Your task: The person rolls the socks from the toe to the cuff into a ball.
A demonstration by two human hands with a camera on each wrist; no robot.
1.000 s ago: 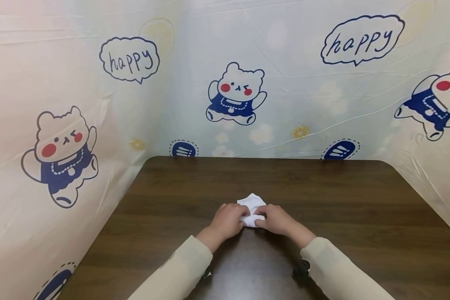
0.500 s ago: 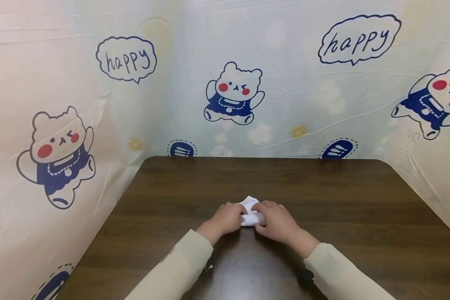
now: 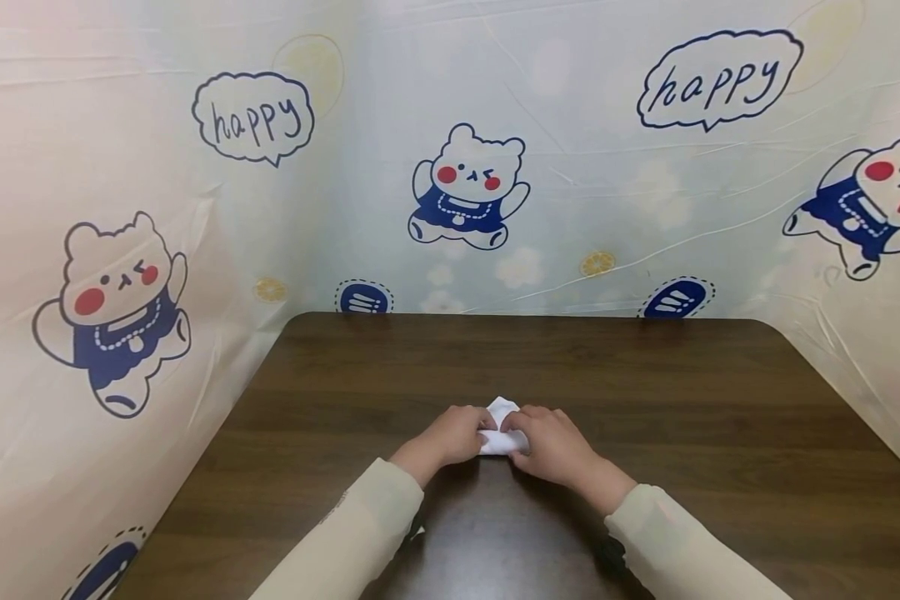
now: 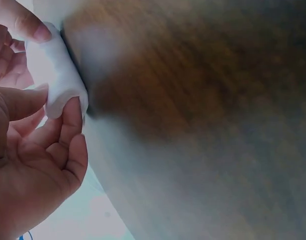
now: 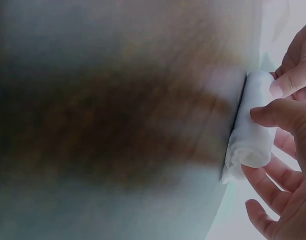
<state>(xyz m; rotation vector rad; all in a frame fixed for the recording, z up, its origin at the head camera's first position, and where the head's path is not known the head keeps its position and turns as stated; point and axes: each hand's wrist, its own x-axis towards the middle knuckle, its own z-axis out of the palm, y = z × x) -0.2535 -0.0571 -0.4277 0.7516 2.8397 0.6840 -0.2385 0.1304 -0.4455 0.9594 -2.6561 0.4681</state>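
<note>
A small white cloth, rolled into a thick tube along its near side, lies on the table between both hands. Its unrolled tip points to the far side in the head view. My left hand grips the left end of the roll; in the left wrist view its thumb presses the cloth and a fingertip sits in the roll's end. The right hand holds the right end. In the right wrist view, that hand's thumb lies across the roll with fingers behind it, and layers spiral at the end.
The brown wooden table has rounded far corners. A pale printed curtain hangs behind it and along both sides, close to the edges. Light sleeves cover both forearms.
The cloth has been rolled further away from me, so its flat far part is shorter and the roll thicker. My right hand has shifted its grip on the right end.
</note>
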